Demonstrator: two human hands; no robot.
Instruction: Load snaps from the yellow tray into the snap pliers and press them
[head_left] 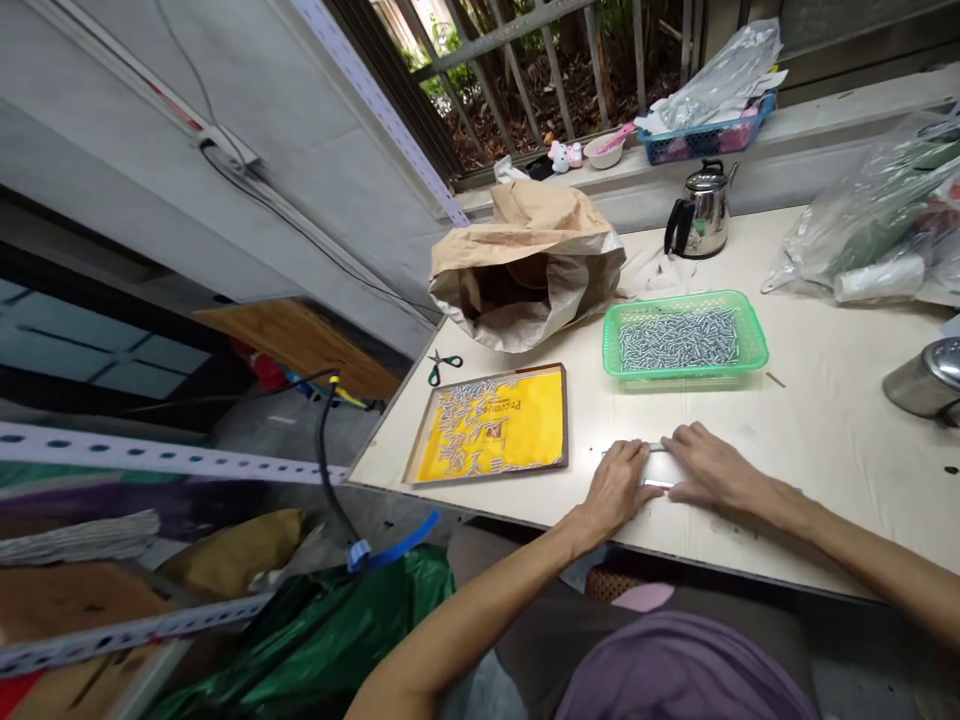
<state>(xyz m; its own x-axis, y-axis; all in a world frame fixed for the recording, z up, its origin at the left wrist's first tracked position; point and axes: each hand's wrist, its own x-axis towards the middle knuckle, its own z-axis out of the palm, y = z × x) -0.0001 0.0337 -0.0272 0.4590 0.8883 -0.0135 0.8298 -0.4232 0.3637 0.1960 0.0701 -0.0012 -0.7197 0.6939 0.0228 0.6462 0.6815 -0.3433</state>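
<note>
At the left end of the bench, left of the frame's middle, lie green-and-black scissors, just beyond a shallow tray with a yellow bottom (some printing shows on it) and small metal pins scattered mostly over its left part. Behind stands an open brown paper bag. Right of the tray, in the lower middle of the frame, the left hand is clamped on the left end of a flat silvery piece; the right hand is clamped on its right end. Beyond them sits a green basket full of similar pins, with a kettle behind. Clear plastic bags fill the upper right.
</note>
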